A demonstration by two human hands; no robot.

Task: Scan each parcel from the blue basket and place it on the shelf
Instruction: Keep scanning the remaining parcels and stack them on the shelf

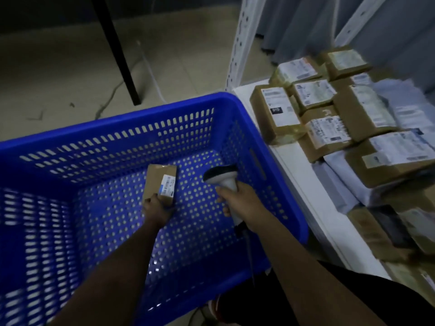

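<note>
A blue perforated basket (117,128) fills the lower left of the head view. Inside it, my left hand (156,209) grips the near end of a small brown cardboard parcel (157,178) with a white label facing up. To its right my right hand (242,201) holds a white handheld scanner (222,176) by the handle, its dark head pointing towards the parcel. The scanner's cable trails down along my forearm. No other parcel shows in the basket.
A white shelf (299,175) stands right of the basket, stacked with several labelled brown boxes (275,109) and grey mailer bags (339,182). A white perforated shelf post (240,41) rises behind. A black table leg (120,55) stands on the floor beyond the basket.
</note>
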